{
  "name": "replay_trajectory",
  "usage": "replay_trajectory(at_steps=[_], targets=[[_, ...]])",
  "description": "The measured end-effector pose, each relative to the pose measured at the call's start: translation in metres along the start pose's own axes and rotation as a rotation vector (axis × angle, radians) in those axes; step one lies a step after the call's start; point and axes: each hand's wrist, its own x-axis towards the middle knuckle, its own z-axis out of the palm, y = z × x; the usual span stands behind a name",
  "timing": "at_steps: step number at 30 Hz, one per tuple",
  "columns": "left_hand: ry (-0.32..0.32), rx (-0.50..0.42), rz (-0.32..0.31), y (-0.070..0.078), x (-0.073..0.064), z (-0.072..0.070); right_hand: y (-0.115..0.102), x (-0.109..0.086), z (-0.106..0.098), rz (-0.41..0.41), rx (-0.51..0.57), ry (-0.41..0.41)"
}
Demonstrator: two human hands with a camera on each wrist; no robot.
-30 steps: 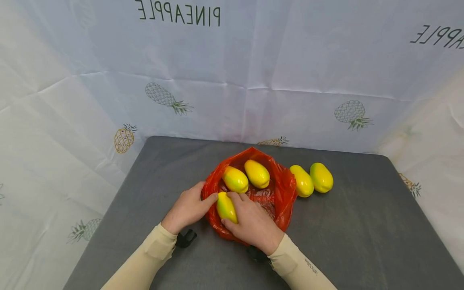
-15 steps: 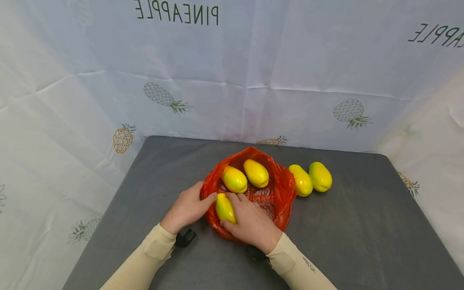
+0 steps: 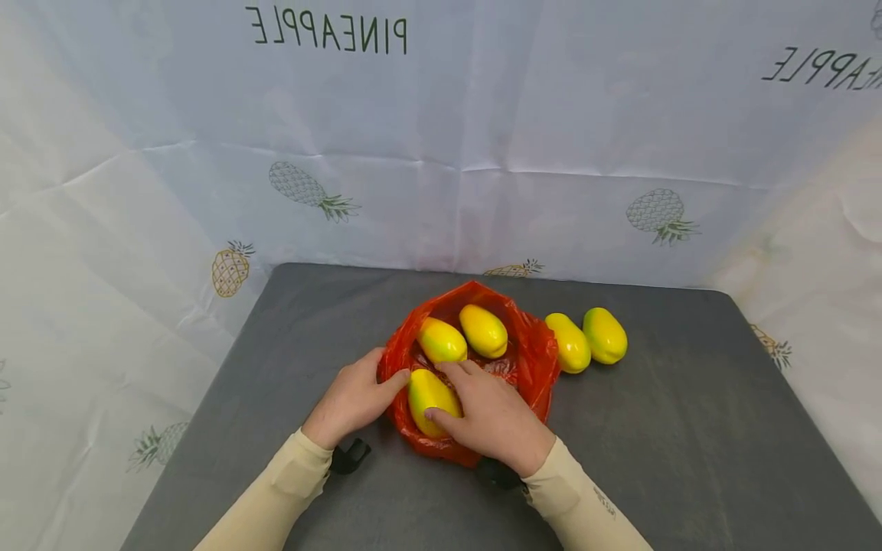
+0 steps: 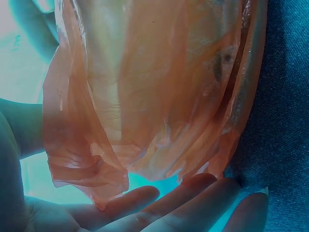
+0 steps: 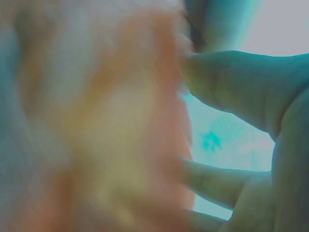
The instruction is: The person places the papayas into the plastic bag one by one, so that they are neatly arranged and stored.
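Before you spreads a dark grey, flat table (image 3: 689, 428) with rounded far corners, and beyond it you face a creased, whitish fabric backdrop (image 3: 441, 99) printed with grey-and-green pineapples (image 3: 295, 182), orange-outlined pineapples (image 3: 230, 272) and dark, mirror-reversed PINEAPPLE lettering (image 3: 327, 30).

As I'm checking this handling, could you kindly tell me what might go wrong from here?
The left hand holds the thin red bag by its left side, so the rest might sag. The right hand reaches in over the edge and could snag it. The two rounded yellow fruits outside might roll if the bag shifts.
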Motion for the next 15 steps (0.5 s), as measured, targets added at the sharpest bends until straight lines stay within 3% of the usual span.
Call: replay_trajectory(at_steps=[6, 15], targets=[[-0.008, -0.003, -0.013, 0.002, 0.000, -0.002, 0.020, -0.007, -0.038, 0.042, 0.010, 0.098], [-0.009, 0.006, -0.025, 0.001, -0.001, -0.002, 0.075, -0.020, -0.091, 0.129, 0.000, 0.228]])
